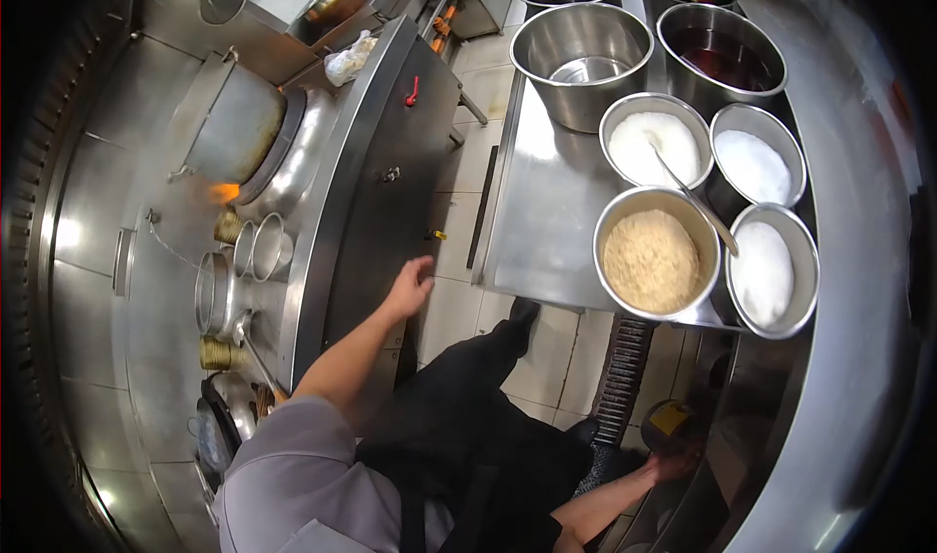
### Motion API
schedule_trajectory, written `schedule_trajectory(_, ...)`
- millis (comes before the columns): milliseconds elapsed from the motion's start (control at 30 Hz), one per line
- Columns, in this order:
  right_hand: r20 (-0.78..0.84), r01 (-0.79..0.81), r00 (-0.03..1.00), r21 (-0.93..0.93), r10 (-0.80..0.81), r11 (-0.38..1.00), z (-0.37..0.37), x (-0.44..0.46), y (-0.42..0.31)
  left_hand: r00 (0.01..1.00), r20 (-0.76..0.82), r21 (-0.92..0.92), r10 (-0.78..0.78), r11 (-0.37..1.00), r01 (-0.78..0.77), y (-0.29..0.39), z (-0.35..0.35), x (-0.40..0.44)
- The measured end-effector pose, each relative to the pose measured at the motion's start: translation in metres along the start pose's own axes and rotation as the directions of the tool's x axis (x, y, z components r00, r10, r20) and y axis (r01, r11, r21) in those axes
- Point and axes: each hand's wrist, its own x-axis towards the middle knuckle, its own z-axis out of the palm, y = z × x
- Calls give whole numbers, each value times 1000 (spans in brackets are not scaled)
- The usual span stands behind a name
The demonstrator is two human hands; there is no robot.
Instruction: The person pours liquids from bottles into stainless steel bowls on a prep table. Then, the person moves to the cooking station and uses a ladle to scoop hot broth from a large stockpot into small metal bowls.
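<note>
I see my left hand (pixel 411 287) hang loose with nothing in it. A dark jar with a yellow label (pixel 669 420) is at my right hand (pixel 673 462); I can't tell if it's gripped. Ahead of that hand sits a powder pot (pixel 656 199).

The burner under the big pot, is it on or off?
On: orange flame shows at the edge of the burner, beside the big pot.

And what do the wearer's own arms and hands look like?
The left arm has a short grey sleeve; below it, the left hand shows no glove. The right forearm is bare, with no sleeve showing; the right hand is too dim for detail.
</note>
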Motion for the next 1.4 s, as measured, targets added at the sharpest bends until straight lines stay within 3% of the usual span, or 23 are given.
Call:
schedule_trajectory(67,16,59,998,-26,-59,998,10,-1,-1,998,-32,-98,-47,994,44,-9,-3,51)
schedule_trajectory(167,141,71,987,82,-83,994,6,17,0,993,43,-154,-114,981,119,8,-17,103)
schedule_trajectory(267,138,157,978,15,-157,987,-1,22,9,989,91,-198,-115,972,131,-11,-17,139)
schedule_trajectory(300,207,402,913,-302,-352,865,-10,29,16,987,105,-213,-119,967,139,-21,-14,148)
schedule_trajectory(333,330,586,807,-555,-490,591,-24,47,27,979,129,-252,-160,949,189,-17,-14,156)
schedule_trajectory(367,488,675,682,-706,-545,213,-36,61,43,967,157,-287,-202,927,240,-12,-13,162)
schedule_trajectory(467,528,577,705,-816,-475,-50,-35,62,44,962,149,-390,-227,881,268,-8,-3,187)
schedule_trajectory(533,568,305,698,-786,-435,-538,-47,69,48,976,49,-386,-214,897,216,15,-2,203)
schedule_trajectory(567,587,133,697,-670,-411,-730,-60,75,52,992,-58,-289,-108,953,87,-15,4,228)
schedule_trajectory(667,330,-10,898,-647,-291,-763,-135,118,107,985,-154,-185,-81,981,52,-30,-10,303)
schedule_trajectory(700,244,41,932,-804,-266,-593,-115,101,89,973,-222,-87,-71,995,53,-12,-22,321)
schedule_trajectory(767,135,128,986,-989,-102,-72,-88,63,67,943,-326,12,-73,997,81,9,-42,365)
schedule_trajectory(833,93,67,984,-983,150,170,-79,12,65,912,-394,15,-110,992,126,4,-52,413)
schedule_trajectory(900,98,-30,902,-957,420,289,-79,-48,61,903,-398,35,-162,981,192,-8,-61,452)
schedule_trajectory(1000,150,-111,712,-940,686,321,-92,-135,49,884,-398,67,-247,953,297,-16,-71,494)
schedule_trajectory(1067,284,-47,563,-926,776,374,-135,-170,44,872,-369,63,-322,927,369,-28,-75,515)
schedule_trajectory(1167,-6,-217,638,-961,770,172,-67,-229,19,851,-305,42,-428,886,461,-31,-73,535)
schedule_trajectory(1267,-94,-287,661,-948,744,135,-37,-250,0,787,-392,55,-476,842,537,-18,-64,540)
schedule_trajectory(1400,-126,-336,685,-929,718,157,-13,-257,-19,828,-340,211,-446,821,530,-22,-59,545)
